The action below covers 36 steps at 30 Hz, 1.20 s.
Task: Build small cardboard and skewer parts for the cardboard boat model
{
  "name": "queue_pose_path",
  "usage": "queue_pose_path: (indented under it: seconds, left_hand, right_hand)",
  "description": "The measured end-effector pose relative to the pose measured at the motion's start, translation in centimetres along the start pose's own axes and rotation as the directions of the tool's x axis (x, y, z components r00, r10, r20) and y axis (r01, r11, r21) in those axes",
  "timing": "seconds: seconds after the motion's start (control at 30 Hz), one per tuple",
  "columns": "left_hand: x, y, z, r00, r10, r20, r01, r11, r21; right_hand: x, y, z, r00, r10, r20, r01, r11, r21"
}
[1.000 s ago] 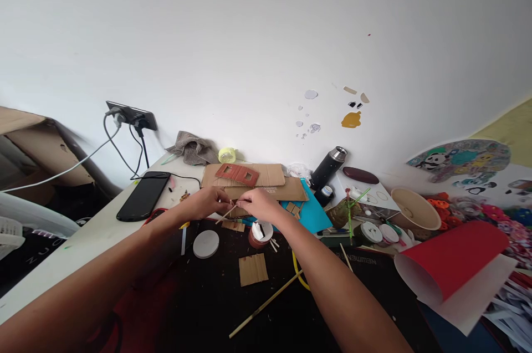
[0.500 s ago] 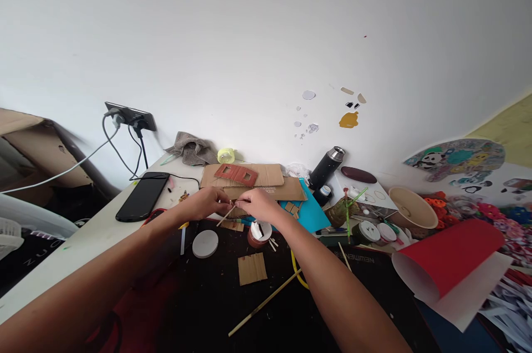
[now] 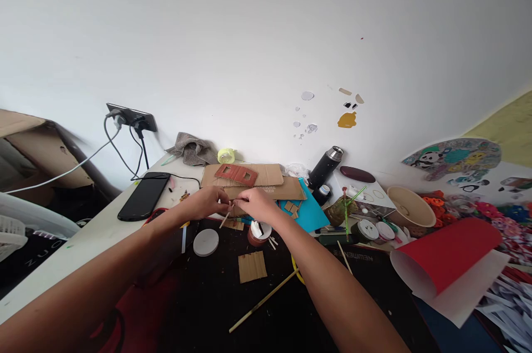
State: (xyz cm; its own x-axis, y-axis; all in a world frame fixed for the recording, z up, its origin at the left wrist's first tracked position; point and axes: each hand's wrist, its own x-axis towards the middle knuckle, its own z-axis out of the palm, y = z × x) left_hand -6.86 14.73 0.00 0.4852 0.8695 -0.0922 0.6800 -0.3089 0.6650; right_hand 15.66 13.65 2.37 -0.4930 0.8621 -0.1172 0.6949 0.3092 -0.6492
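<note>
My left hand (image 3: 213,200) and my right hand (image 3: 252,201) meet fingertip to fingertip over the desk. A thin pale wooden stick (image 3: 225,220) slants down from between them, and the fingers of both hands are pinched at its upper end. Something small and whitish shows at the left fingertips, too small to name. Just below the right hand stands an open jar (image 3: 256,237) with a red-brown body and white matter in its mouth. Its likely lid, a white disc (image 3: 205,242), lies to the left. A square of cardboard (image 3: 252,267) rests nearer to me.
Behind the hands lie cardboard sheets (image 3: 272,174) with a red-brown cut piece (image 3: 236,174) on top. A long stick (image 3: 264,301) lies in front. To the right are blue paper (image 3: 311,215), a black flask (image 3: 326,167) and rolled red paper (image 3: 449,253); a phone (image 3: 143,196) lies left.
The stick between my fingers has tipped to a steeper angle, and its lower end has shifted slightly right. Both hands stay in nearly the same place; the view has shifted slightly.
</note>
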Motion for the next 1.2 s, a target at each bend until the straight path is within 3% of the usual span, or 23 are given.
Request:
queue_pose_path:
  seconds: [0.33, 0.9, 1.2]
  left_hand:
    - [0.4, -0.5, 0.6, 1.000, 0.009, -0.022, -0.009, 0.999, 0.035]
    - [-1.1, 1.5, -0.8, 0.998, -0.051, 0.035, 0.053, 0.998, -0.047]
    - [-2.0, 2.7, -3.1, 0.992, -0.022, -0.127, 0.004, 0.990, -0.139]
  right_hand:
    - [0.2, 0.2, 0.4, 1.000, -0.012, -0.027, 0.012, 1.000, -0.007]
    - [-1.1, -0.6, 0.5, 0.993, -0.012, -0.116, 0.018, 0.999, 0.050]
    - [-3.4, -1.6, -0.7, 0.975, 0.022, -0.220, 0.029, 0.973, 0.229]
